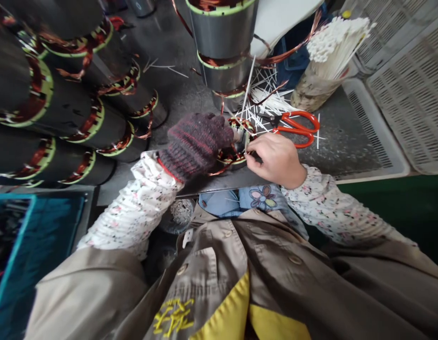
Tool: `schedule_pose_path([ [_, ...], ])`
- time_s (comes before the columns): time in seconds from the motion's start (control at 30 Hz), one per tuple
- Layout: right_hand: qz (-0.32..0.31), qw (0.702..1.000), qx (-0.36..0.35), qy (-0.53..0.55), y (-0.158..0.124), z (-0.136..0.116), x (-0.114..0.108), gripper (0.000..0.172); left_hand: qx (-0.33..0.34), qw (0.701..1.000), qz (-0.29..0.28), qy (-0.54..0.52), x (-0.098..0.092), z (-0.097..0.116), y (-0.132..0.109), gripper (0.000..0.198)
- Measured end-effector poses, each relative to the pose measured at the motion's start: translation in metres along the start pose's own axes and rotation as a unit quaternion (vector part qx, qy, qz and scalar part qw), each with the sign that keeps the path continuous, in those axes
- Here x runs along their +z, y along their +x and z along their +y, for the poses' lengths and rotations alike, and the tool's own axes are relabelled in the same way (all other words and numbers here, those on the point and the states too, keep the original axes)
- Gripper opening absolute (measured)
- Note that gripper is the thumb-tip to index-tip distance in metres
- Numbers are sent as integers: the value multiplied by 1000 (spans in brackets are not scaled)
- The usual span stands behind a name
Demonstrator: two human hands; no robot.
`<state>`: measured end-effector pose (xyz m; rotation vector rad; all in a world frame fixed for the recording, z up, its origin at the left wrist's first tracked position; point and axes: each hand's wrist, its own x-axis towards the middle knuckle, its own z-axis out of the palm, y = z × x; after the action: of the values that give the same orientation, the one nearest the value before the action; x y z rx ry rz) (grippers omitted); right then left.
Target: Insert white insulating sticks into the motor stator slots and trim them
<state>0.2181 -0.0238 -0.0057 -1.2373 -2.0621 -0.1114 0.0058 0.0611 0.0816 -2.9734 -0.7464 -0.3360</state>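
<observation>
Grey bench [339, 137] holds a mottled sack [313, 89] of white sticks [334, 47].

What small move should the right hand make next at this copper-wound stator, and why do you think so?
Probably the right hand should tuck the loose copper lead against the winding: its fingertips are at that winding, and the gloved left hand rests on the stator, seemingly steadying it.
</observation>
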Motion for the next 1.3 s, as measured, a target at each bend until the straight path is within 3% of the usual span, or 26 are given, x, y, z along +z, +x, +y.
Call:
schedule_pose_path([
  [0.13, -44, 999, 25, 4, 13, -2, -4, 20, 4, 980, -148, 135, -2, 10, 6, 35],
  [0.23, -90, 993, 56, 47, 21, -3, -11, 15, -14, 976, -176, 127, -7, 11, 5, 38],
  [0.3, -75, 991, 71, 89, 20, 3, -18, 18, 5, 976, -189, 105, -12, 7, 3, 33],
  [0.37, -29, 989, 114, 84, 13, 20, -25, 19, 46, 982, -167, 74, -19, 5, -3, 29],
  [0.43, -28, 982, 187, 13, 2, 45, -32, 19, 69, 993, -85, 38, -23, 9, -10, 30],
  [0.53, -177, 941, 254, -136, -9, 80, -36, 25, 31, 999, 33, -4, -9, 29, -20, 54],
  [0.63, -292, 897, 252, -215, -6, 94, -32, 44, -44, 998, 53, 13, 28, 50, -20, 68],
  [0.73, -321, 879, 252, -246, 6, 92, -31, 64, -62, 997, 38, 36, 58, 53, -17, 65],
  [0.8, -335, 870, 255, -256, 11, 87, -36, 70, -50, 997, 43, 34, 64, 46, -18, 65],
  [0.87, -334, 871, 260, -248, 10, 81, -45, 69, -25, 998, 60, 22, 61, 37, -25, 62],
  [0.97, -295, 908, 249, -161, 3, 66, -54, 62, 6, 997, 75, -8, 53, 28, -37, 56],
  [1.07, -252, 941, 203, -97, 2, 42, -48, 57, 12, 997, 74, -2, 48, 24, -44, 53],
  [1.2, -286, 931, 153, -166, 20, 21, -34, 53, 16, 997, 72, 31, 48, 24, -47, 51],
  [1.3, -319, 916, 157, -184, 26, 23, -42, 47, -8, 997, 66, 26, 49, 26, -49, 48],
])
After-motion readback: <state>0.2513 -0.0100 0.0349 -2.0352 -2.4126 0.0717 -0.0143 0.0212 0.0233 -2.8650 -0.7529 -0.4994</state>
